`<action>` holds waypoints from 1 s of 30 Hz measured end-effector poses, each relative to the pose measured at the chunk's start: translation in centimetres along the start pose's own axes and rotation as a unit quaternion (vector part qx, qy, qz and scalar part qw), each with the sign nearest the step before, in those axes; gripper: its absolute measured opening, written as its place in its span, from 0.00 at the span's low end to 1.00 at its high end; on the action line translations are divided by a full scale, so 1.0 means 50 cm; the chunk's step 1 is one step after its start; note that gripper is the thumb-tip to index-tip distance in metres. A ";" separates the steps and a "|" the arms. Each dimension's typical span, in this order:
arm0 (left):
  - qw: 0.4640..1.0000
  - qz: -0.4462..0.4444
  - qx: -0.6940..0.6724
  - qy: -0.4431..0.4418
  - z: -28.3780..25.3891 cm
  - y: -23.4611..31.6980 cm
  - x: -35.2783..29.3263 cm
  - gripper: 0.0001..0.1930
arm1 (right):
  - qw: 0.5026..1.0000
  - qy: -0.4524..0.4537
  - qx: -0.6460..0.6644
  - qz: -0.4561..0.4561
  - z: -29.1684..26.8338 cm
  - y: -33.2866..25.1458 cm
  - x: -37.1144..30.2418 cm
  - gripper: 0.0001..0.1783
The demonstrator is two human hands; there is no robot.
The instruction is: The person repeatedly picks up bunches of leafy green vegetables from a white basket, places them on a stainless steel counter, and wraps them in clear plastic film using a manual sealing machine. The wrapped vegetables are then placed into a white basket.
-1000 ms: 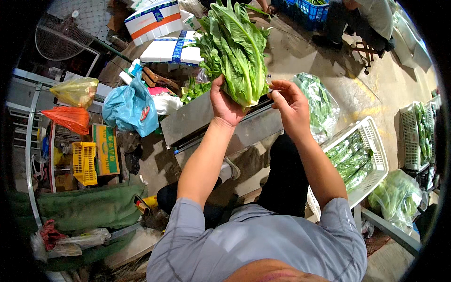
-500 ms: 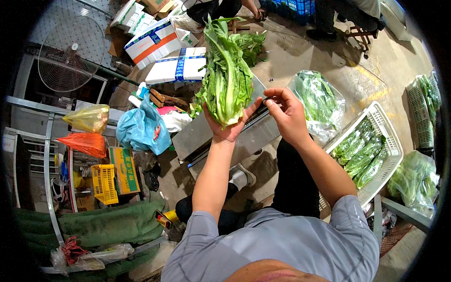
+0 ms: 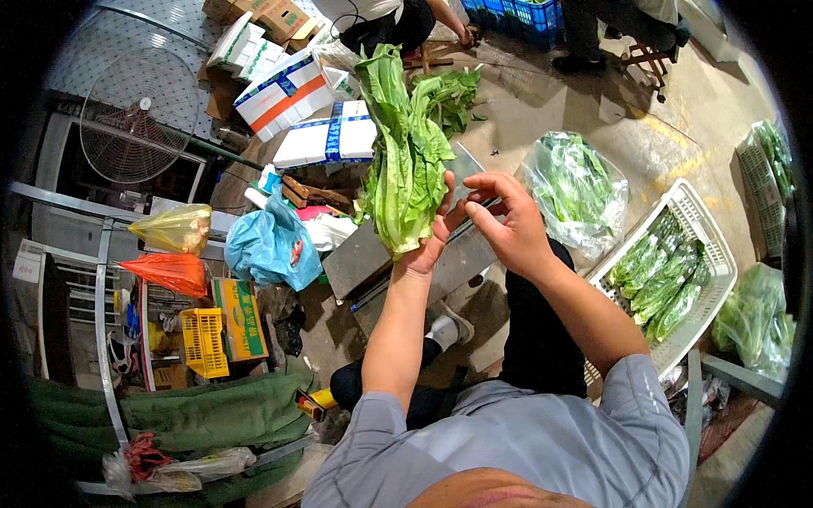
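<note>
My left hand (image 3: 429, 245) is wrapped round the pale base of a bunch of leafy lettuce (image 3: 396, 161), whose long green leaves point away from me. Close to its fingertips is my right hand (image 3: 508, 222), with its fingers bent toward the thumb. A small dark bit shows between them, too small to name. Beneath both hands lies a grey metal surface (image 3: 351, 267), partly covered by the lettuce and my arms. More loose leafy greens (image 3: 450, 97) lie just beyond the bunch.
On the right are a clear bag of greens (image 3: 576, 186) and a white crate (image 3: 727, 271) with bagged greens. White foam boxes (image 3: 318, 146), a blue plastic bag (image 3: 271, 245) and a wire fan (image 3: 140, 118) stand left. Two people (image 3: 584, 34) are at the far side.
The lettuce has tilted leftward and come slightly nearer, its leaves shifting in my left hand. My right hand has shifted a little nearer, its fingers differently bent. The whole view has turned slightly.
</note>
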State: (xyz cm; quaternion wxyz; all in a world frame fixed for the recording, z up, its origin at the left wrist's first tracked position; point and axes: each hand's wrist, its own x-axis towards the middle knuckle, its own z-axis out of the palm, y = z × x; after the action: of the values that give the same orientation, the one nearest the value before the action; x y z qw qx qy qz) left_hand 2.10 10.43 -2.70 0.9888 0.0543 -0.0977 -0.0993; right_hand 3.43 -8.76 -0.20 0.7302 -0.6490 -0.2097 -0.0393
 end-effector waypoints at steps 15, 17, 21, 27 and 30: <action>0.939 0.017 0.287 0.189 0.043 0.017 0.000 0.31 | 0.987 0.033 0.133 0.086 -0.017 0.001 0.013 0.43; 0.936 -0.058 0.301 0.171 0.065 0.007 0.006 0.29 | 0.981 0.039 0.155 0.110 -0.022 0.007 0.026 0.50; 0.840 -0.028 0.498 0.211 0.091 -0.032 0.016 0.27 | 0.974 0.042 0.164 0.150 -0.022 0.028 0.026 0.54; 0.760 -0.025 0.632 0.151 0.082 -0.061 0.034 0.26 | 0.959 0.076 0.193 0.193 -0.023 0.058 0.012 0.60; 0.590 -0.003 0.801 0.102 0.092 -0.091 0.051 0.36 | 0.915 0.070 0.323 0.232 -0.031 0.065 0.013 0.56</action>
State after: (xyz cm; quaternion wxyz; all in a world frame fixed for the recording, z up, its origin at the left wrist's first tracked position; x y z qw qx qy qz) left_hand 2.77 5.09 1.65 0.5494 0.8344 -0.0364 0.0224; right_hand 5.48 -9.61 -3.12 0.9016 -0.4036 -0.0023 0.1559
